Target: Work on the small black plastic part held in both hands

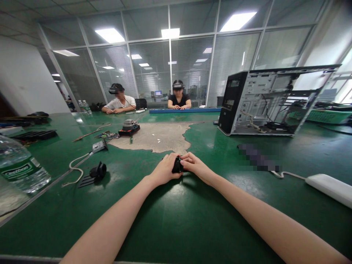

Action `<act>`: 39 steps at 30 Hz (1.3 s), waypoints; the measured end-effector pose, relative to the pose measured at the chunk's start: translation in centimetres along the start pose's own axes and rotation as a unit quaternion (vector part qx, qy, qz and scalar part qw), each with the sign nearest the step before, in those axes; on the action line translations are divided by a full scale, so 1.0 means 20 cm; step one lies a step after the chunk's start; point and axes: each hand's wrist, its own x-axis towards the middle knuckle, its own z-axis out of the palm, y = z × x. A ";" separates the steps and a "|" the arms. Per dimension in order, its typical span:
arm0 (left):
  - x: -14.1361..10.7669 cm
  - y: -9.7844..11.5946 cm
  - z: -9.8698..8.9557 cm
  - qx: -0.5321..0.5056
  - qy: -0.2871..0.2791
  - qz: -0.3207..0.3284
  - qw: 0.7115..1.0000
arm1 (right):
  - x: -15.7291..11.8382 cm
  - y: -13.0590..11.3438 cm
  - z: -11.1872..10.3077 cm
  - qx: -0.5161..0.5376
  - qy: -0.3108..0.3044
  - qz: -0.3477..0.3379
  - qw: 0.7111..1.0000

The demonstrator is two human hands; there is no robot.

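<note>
A small black part [176, 165] is held between both hands, just above the green table [170, 220] at the middle. My left hand [165, 169] wraps round its left side, fingers curled over it. From the right, my right hand [193, 163] pinches the same part with thumb and fingers. The hands cover much of it, so its full shape is hidden. To the left, a black part with a round end and slats [97, 171] lies on the table, near a metal connector box [99, 146] with a pale cable.
An open computer case [233, 104] stands at the back right. A water bottle [22, 165] is at the left edge. Beyond the bare patch's left part sits a fan-like cooler [129, 127]. A white power strip [330, 187] lies right. Two people sit across the table.
</note>
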 end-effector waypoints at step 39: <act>0.00 0.00 0.00 -0.003 -0.002 -0.002 1.000 | 0.01 0.01 -0.03 0.005 -0.035 0.018 0.999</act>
